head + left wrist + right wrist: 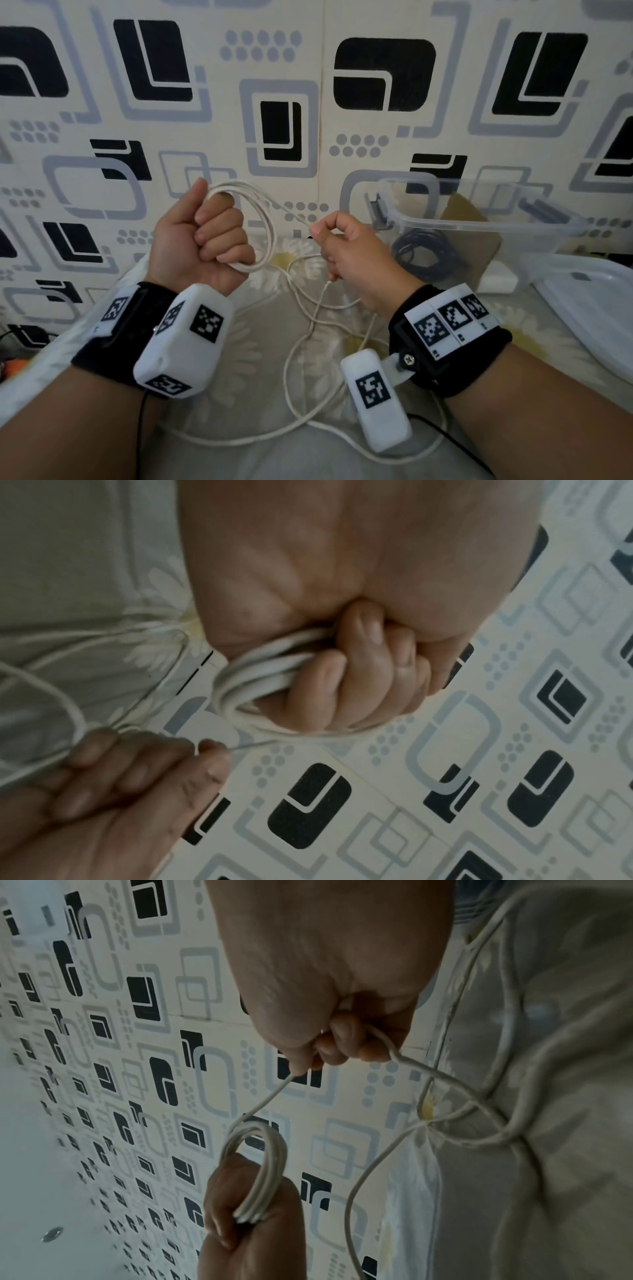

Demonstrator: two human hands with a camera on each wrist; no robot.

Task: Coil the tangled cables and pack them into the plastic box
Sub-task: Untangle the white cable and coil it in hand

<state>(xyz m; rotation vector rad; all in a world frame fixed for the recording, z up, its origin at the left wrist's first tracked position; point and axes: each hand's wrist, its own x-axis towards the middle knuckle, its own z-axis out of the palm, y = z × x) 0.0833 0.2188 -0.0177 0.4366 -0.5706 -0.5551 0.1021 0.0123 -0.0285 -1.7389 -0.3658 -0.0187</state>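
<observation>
My left hand point(212, 236) is raised in a fist, gripping several loops of a white cable coil point(263, 219); the loops wrap the fingers point(329, 680) and show in the right wrist view as a coil point(260, 1156). A taut strand runs from the coil to my right hand point(339, 246), which pinches the white cable point(270, 1096) between thumb and fingers. The loose rest of the white cable point(308, 342) trails tangled over the bed below. A clear plastic box point(479, 219) stands tilted at the right, with a coiled black cable point(424, 253) inside it.
A patterned wall point(308, 85) rises close behind the hands. A clear box lid point(589, 308) lies on the bed at the far right. The flowered bedsheet point(260, 342) spreads under both wrists. A thin black wire point(455, 445) runs near my right forearm.
</observation>
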